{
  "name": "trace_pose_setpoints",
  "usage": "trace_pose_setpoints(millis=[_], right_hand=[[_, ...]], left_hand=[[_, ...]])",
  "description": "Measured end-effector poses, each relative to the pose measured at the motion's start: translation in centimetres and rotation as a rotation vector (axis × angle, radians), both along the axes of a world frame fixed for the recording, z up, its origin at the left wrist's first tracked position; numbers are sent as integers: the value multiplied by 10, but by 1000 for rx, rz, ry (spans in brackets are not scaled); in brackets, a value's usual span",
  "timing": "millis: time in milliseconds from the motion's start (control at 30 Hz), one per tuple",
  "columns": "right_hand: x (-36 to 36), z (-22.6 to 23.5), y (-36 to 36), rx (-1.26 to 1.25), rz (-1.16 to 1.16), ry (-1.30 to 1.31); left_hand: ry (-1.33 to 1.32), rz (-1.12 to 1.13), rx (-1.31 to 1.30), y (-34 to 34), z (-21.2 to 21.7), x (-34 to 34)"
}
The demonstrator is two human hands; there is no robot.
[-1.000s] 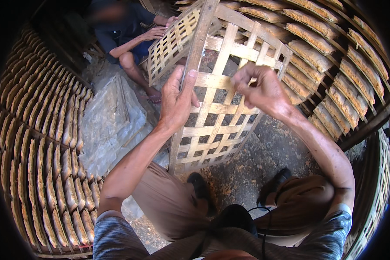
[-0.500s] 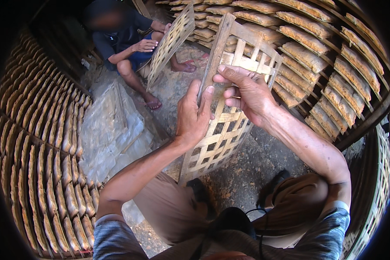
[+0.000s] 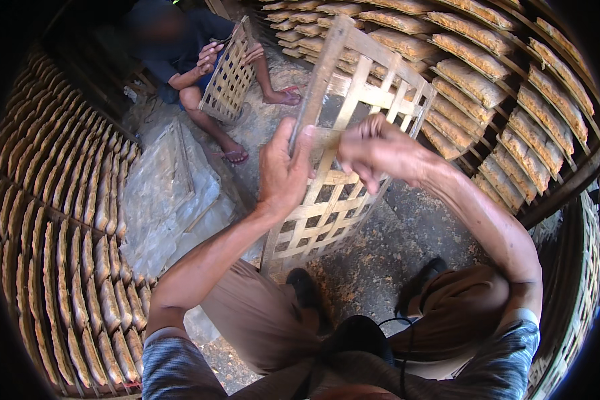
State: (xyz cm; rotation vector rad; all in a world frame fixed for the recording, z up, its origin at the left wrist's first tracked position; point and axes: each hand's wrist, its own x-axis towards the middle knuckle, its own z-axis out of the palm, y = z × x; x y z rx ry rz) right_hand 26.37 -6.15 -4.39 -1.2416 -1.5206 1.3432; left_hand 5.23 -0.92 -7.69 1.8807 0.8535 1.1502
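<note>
A woven bamboo lattice tray [image 3: 318, 231] with a flat wooden rim stands tilted upright between my knees. My left hand [image 3: 283, 170] is closed around its left rim, thumb on the near side. Beside the lattice, just right of that rim, my right hand [image 3: 383, 157] has its fingers curled in and is partly blurred. Whether a small thing sits between those fingertips is hidden. A loose-looking pale strip shows between the two hands, close to the rim.
At the far left another person sits holding a similar lattice tray [image 3: 228, 81]. Plastic sheeting [image 3: 170, 200] covers something low on my left. Racks of slabs with crumbly orange-brown edges [image 3: 70, 267] curve along the left; more slabs [image 3: 470, 83] fill the right. Crumbs litter the floor.
My right hand has pulled down and curled away from the rim. The tray has tipped slightly left with my left hand. The other person has lowered and turned their tray.
</note>
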Motion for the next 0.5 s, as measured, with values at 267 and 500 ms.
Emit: trace_pose_setpoints(millis=[267,500], right_hand=[[8,3,-5,427,-372,-265],[-1,19,-4,164,-311,250]], left_hand=[[-111,-63,-34,5,10,-13],[-94,-77,-41,-13,6,-1]])
